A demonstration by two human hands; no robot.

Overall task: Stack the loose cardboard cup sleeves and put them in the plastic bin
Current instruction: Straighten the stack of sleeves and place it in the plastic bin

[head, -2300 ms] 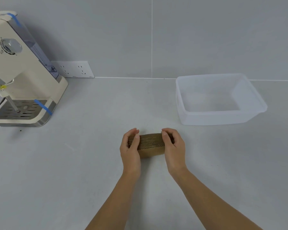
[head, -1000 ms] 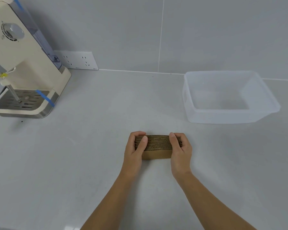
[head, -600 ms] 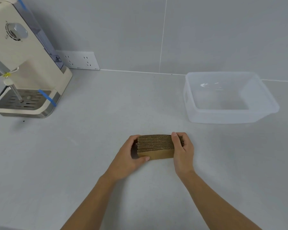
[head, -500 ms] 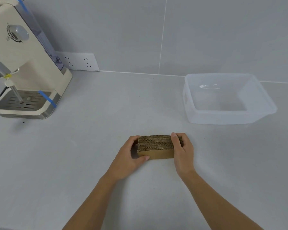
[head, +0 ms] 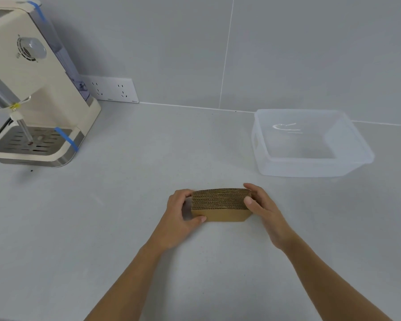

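A neat stack of brown corrugated cup sleeves [head: 220, 205] stands on edge on the grey counter, in the middle of the head view. My left hand [head: 180, 213] cups its left end, thumb along the front bottom edge. My right hand [head: 263, 208] grips its right end, thumb on the front and fingers over the top. The clear plastic bin [head: 310, 167] sits apart, to the upper right of the stack, with nothing inside.
A cream coffee machine [head: 30, 89] with blue tape strips and a metal drip tray stands at the far left against the wall. A white socket strip [head: 111, 91] is on the wall behind it. The grey counter [head: 125, 228] spreads around the stack.
My left hand shifted from pinching the stack's left end to cupping it with the thumb under the front edge. The stack stayed between both hands; the camera view drifted slightly.
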